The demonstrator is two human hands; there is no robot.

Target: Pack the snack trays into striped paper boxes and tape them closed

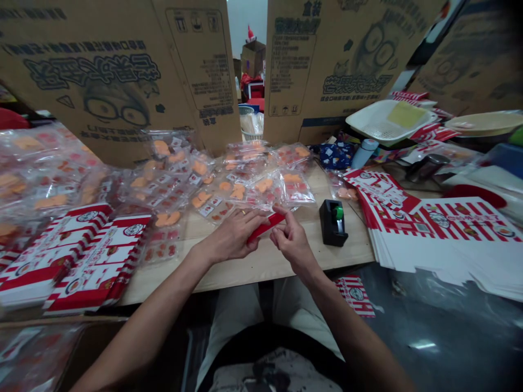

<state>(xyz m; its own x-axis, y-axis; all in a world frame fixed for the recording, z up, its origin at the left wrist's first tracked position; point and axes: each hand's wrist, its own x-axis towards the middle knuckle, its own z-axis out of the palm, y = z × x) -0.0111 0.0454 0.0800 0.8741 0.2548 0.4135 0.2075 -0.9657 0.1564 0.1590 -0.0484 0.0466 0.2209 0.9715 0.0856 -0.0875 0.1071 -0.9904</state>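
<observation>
Both hands are closed on one red piece [266, 226], in the middle of the scene, over the near part of the worktop [241, 265]. The left hand [232, 235], a ring on one finger, comes in from the left with its back up and its fingers over the left end of the piece. The right hand [292, 237] grips the right end, one finger stretched along the far corner, the others curled on the near side. Much of the piece is hidden by the fingers.

Just past the hands, clear packets [239, 190] with orange and red bits inside lie heaped, spreading to the far left. On the left, two stacks of striped cartons [96, 256] lie side by side, red and white. A black tape dispenser [334, 223] with a green core stands right of the right hand, near but apart. Farther right, flat printed sheets [441, 239] are piled, overhanging the near edge. Beyond them at the far right sits a white basket [390, 128] with something yellow in it. Large cardboard boxes [327, 71] stand along the far side.
</observation>
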